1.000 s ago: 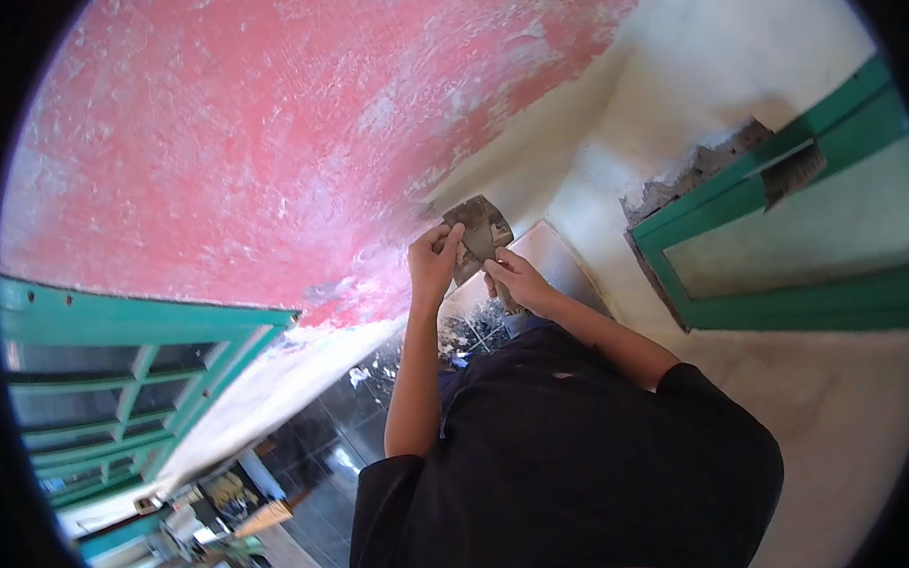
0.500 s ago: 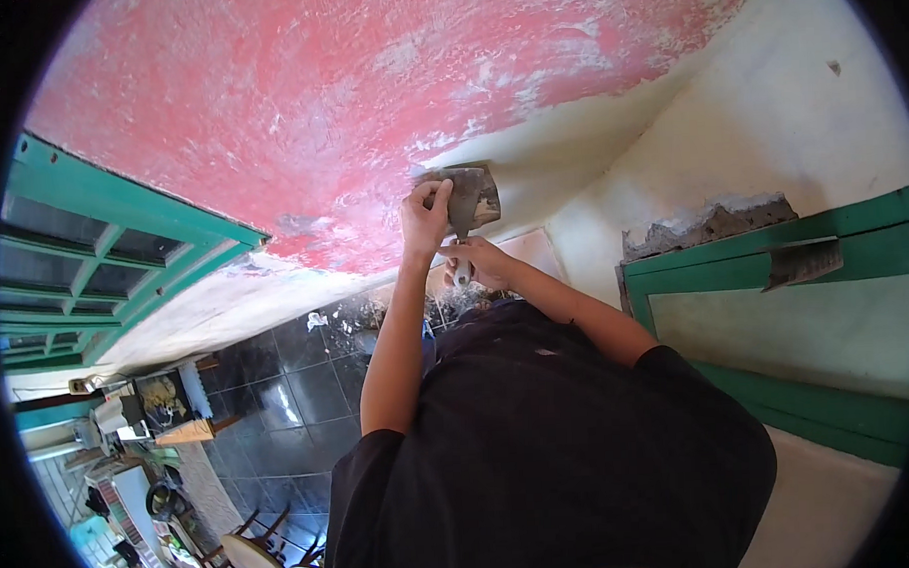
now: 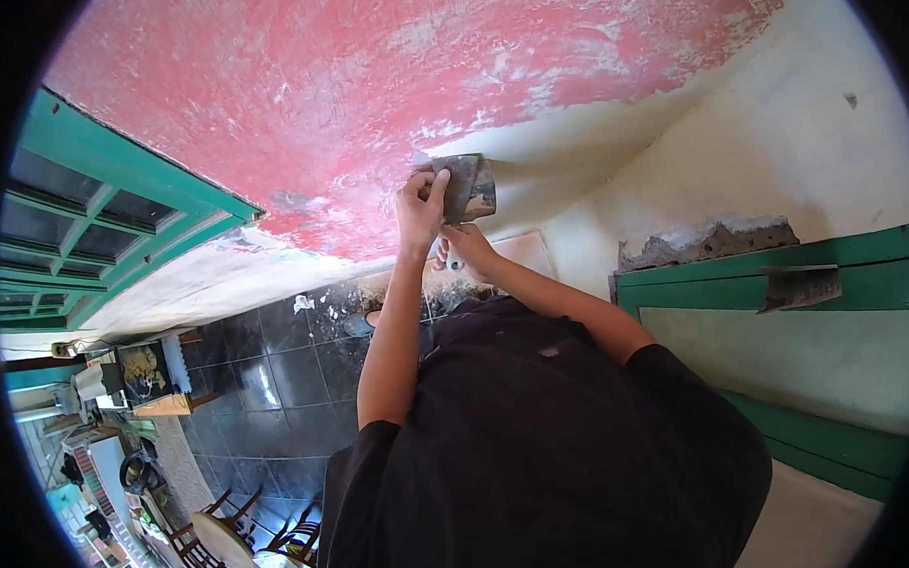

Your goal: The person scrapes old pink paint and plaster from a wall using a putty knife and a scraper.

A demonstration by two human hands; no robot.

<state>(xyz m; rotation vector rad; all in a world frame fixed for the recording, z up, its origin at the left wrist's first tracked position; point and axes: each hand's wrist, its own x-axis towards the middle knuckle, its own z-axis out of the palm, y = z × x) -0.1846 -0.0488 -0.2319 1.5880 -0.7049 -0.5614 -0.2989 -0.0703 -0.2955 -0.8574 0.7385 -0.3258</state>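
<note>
A wide putty knife with a dark grey, plaster-stained blade (image 3: 462, 192) is held up near the wall in front of me. My right hand (image 3: 471, 251) is closed around its pale handle (image 3: 456, 261), whose end shows below the fingers. My left hand (image 3: 421, 213) pinches the left side of the blade, with the thumb on the near face and the other fingers mostly hidden behind. Beyond the blade, the wall has patchy pink paint (image 3: 298, 109) with whitish scuffs. A bare cream strip (image 3: 550, 140) lies to its right. Whether the blade touches the wall I cannot tell.
At the left is a green-framed window (image 3: 102, 221); at the right, a green door frame (image 3: 695, 291) under a broken plaster edge (image 3: 713, 243). White flakes (image 3: 303, 303) litter the dark tiled floor (image 3: 279, 420). Wooden chairs (image 3: 199, 553) stand at the lower left.
The view has shifted slightly. My right hand has moved up and left, closer to the blade, while my left hand keeps its pinch. A foot now shows beside my left forearm.
</note>
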